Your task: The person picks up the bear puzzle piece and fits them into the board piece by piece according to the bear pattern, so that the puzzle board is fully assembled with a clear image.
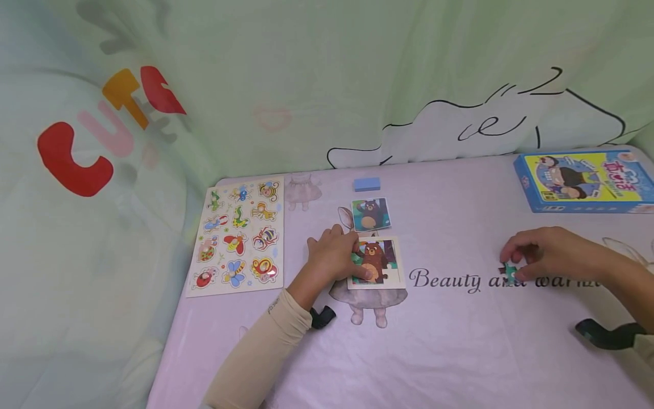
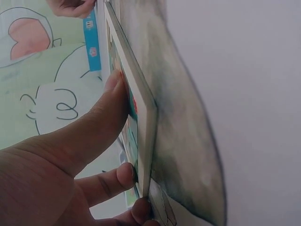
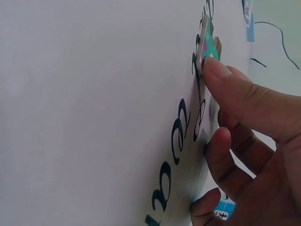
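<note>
A small bear jigsaw puzzle (image 1: 375, 255) sits in a pale frame, with a bare gap at its lower right corner. My left hand (image 1: 332, 255) holds it at the left side. In the left wrist view the thumb (image 2: 106, 113) presses on the picture while the other fingertips rest along the edge of the puzzle frame (image 2: 149, 113). Off to the right, my right hand (image 1: 557, 255) pinches a green jigsaw piece (image 1: 510, 274) between thumb and finger, close over the printed lettering. The right wrist view shows the piece (image 3: 209, 42) tilted up on edge.
Behind the puzzle lie a bear picture card (image 1: 371, 215) and a blue block (image 1: 367, 184). An insect peg board (image 1: 236, 241) is at the left. A blue and yellow box (image 1: 582, 182) stands at the back right, near the hanging cloth (image 1: 306, 85).
</note>
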Available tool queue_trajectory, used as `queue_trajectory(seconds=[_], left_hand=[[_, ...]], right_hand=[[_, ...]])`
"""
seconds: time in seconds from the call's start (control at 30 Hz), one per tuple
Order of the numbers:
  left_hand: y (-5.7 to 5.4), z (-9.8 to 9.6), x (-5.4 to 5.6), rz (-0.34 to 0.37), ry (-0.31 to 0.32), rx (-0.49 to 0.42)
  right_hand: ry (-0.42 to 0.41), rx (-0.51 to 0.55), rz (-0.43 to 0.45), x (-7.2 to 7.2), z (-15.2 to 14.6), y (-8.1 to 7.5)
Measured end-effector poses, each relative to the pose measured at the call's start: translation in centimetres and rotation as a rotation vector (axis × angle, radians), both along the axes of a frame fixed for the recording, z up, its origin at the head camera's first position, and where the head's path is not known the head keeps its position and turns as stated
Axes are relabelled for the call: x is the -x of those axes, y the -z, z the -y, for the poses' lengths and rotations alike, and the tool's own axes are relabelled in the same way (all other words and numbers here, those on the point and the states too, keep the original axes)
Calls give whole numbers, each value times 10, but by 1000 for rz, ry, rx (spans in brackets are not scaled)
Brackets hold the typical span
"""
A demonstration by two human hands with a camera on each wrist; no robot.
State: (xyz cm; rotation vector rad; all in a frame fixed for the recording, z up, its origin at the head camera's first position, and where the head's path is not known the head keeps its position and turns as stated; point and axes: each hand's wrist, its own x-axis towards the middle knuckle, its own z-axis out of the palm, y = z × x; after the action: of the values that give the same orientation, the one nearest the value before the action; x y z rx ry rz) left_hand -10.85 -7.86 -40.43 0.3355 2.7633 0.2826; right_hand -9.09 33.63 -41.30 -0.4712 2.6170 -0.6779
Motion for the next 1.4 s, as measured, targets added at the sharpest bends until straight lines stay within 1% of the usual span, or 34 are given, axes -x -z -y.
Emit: queue_trajectory(seconds=[0.17, 0.33, 0.6, 0.77, 0.87, 1.07, 1.17, 1.27, 1.4], left_hand=[[1, 0, 0, -1, 0, -1], [1, 0, 0, 1, -2, 3], [1, 0, 0, 11, -5, 1], [0, 0, 0, 13, -3, 3], [-1, 0, 0, 14, -3, 2], [-2, 0, -1, 15, -3, 10], [-2, -1, 0, 13, -2, 15], [-1, -1, 0, 12, -1, 16], [1, -1, 1, 9, 0, 11]], right_hand=[[5, 16, 5, 1, -3, 0], [-13, 44, 18, 2, -2, -2], [-27, 122, 98, 6, 14, -6], [-68, 212, 116, 10, 31, -10], [-88, 247, 131, 13, 44, -10], [-126, 257, 123, 20, 73, -9], [-127, 249, 123, 24, 87, -9], [-133, 240, 130, 27, 102, -8], [-160, 255, 127, 28, 120, -6]])
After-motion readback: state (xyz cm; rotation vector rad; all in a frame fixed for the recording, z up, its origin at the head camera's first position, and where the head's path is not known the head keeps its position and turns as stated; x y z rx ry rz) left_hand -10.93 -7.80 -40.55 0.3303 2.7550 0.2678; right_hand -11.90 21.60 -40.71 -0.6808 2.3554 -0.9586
